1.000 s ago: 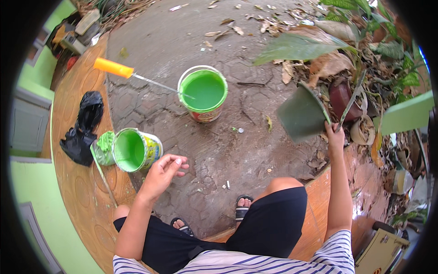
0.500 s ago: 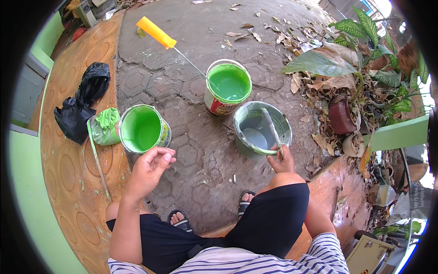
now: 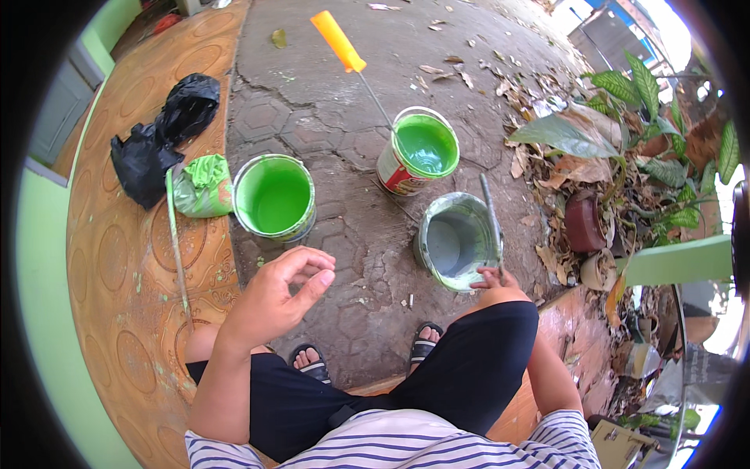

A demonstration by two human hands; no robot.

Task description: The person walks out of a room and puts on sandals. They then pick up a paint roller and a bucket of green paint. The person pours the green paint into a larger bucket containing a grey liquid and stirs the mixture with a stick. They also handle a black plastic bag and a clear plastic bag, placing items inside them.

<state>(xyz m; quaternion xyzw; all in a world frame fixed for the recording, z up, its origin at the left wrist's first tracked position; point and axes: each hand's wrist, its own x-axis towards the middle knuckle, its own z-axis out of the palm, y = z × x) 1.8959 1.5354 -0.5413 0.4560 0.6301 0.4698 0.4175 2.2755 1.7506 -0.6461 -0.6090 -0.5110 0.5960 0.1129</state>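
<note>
**Right grip [image 3: 498, 279] at the round grey plastic bucket [image 3: 474, 254], one o'clock!**

It's closed on a slim greyish stick [image 3: 492, 223] by the rim; left grip [image 3: 285, 293] loosely open, empty. Handling the bucket looks the step in hand; any move calls for clearing the red-sided pail of green paint [image 3: 394, 170], half past twelve. Grey hexagonal paving [image 3: 351, 234] gives room at twelve; orange patterned tiles [image 3: 113, 270] border it, ten o'clock.

Grey bucket [image 3: 447, 237] | smeared rim, near right knee [image 3: 504, 296] | slim stick [image 3: 492, 220] | slanted across bucket's right rim
</note>
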